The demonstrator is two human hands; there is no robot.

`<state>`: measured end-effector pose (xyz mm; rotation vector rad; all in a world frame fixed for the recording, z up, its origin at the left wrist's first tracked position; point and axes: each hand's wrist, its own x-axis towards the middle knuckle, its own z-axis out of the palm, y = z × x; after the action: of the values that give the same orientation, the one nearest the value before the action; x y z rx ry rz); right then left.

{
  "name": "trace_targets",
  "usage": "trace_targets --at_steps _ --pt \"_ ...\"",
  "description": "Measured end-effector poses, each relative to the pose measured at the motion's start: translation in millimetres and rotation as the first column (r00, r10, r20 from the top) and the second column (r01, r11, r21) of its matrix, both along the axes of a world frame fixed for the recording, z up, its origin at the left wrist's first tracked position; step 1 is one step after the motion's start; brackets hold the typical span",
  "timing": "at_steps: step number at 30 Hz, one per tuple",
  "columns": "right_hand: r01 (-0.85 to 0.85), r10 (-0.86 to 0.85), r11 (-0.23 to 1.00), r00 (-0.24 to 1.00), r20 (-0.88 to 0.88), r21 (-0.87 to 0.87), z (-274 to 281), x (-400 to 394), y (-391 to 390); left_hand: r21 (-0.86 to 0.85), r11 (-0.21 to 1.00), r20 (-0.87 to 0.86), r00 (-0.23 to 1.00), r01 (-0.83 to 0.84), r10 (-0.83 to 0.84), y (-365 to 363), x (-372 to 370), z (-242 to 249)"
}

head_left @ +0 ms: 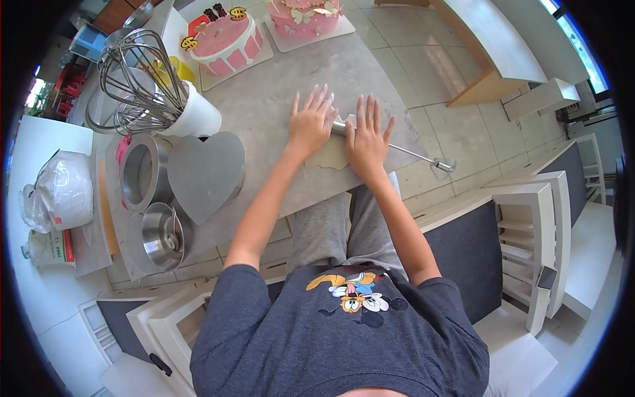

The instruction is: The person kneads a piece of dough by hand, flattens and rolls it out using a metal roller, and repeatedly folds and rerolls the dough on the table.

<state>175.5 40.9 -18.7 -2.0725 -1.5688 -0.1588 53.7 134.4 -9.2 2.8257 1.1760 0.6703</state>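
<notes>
My left hand (311,126) lies flat, fingers stretched out, over the left part of a metal tool. My right hand (368,140) rests palm down on the same tool, its fingers also straight. The metal tool (339,127) has a thick shiny cylinder between my hands and a thin rod reaching right, past the table edge, to a small wire end; I cannot make out its exact kind. Beneath it a thin, pale sheet (327,157) that looks like dough lies on the table. My hands partly cover both the tool and the sheet.
On the grey table (264,99) stand a white container of whisks (198,114), a heart-shaped metal pan (206,173), a round ring mould (142,173) and a steel bowl (164,231). Two pink cakes (225,41) sit at the back. Chairs (463,258) flank me.
</notes>
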Motion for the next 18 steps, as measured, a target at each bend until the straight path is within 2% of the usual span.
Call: trace_targets --at_steps 1,3,4,5,9,11,16,18 --pt "-0.053 0.052 0.997 0.998 -0.022 -0.062 2 -8 -12 -0.003 1.0 -0.01 1.0 0.001 -0.001 -13 -13 2" --pt "-0.111 0.108 0.993 0.99 -0.093 -0.034 7 -18 -32 -0.029 0.999 0.101 0.995 0.016 -0.013 -37 -33 6" --pt "-0.165 0.163 0.986 0.974 -0.157 -0.002 10 -21 -40 -0.033 0.999 0.097 0.995 0.013 -0.01 -51 -40 9" --pt "-0.211 0.197 0.976 0.959 -0.202 -0.047 13 -22 -44 -0.078 0.997 0.117 0.993 -0.007 0.016 -64 -46 15" --pt "-0.196 0.173 0.972 0.97 -0.169 -0.132 8 -21 -23 -0.142 0.99 0.168 0.985 -0.022 0.046 -73 -53 16" --pt "-0.136 0.136 0.99 0.991 0.001 -0.026 0 -19 -5 -0.161 0.987 0.178 0.983 -0.017 0.046 -57 -47 12" --pt "-0.21 0.207 0.975 0.977 -0.046 -0.066 8 -10 -4 -0.236 0.969 0.187 0.975 -0.071 0.117 -18 -19 14" --pt "-0.241 0.234 0.969 0.964 -0.123 -0.045 12 -13 -15 0.016 1.0 -0.039 0.999 0.001 0.0 -17 -19 21"
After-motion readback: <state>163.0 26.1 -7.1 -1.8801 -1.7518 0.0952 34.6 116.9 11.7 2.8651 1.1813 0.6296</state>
